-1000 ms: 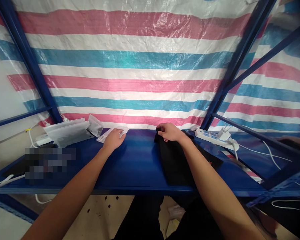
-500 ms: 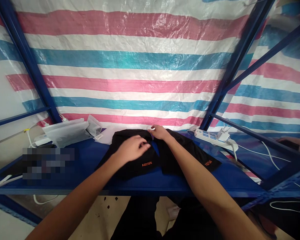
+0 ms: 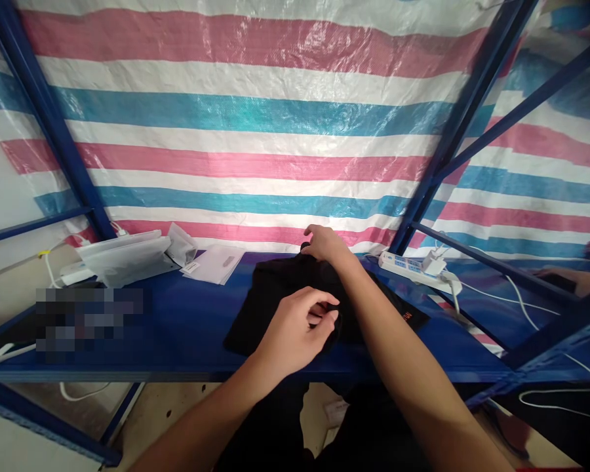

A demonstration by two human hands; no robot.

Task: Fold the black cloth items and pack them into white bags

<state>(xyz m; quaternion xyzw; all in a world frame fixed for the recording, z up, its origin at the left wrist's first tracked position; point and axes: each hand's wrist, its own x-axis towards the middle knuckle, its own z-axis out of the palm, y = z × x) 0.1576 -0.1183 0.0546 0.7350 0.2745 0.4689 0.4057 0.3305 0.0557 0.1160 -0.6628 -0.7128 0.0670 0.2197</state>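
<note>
A black garment (image 3: 275, 295) with small orange lettering lies on the blue shelf (image 3: 187, 328), partly folded. My left hand (image 3: 295, 331) is over its near edge with fingers curled in a pinch on the fabric. My right hand (image 3: 324, 244) rests on the far edge of the garment near the striped tarp, fingers closed on the cloth there. My right forearm crosses over the garment's right part.
Clear plastic bags (image 3: 128, 259) and a flat white packet (image 3: 216, 263) lie at the shelf's back left. A white power strip (image 3: 413, 270) with a plug and cables sits at the right. Blue rack posts (image 3: 63, 151) frame the shelf; a striped tarp (image 3: 255, 118) hangs behind.
The black garment was spread open, then folded inward. My left hand went from the white packet to the garment and came toward the near edge. My right hand stayed at the far edge.
</note>
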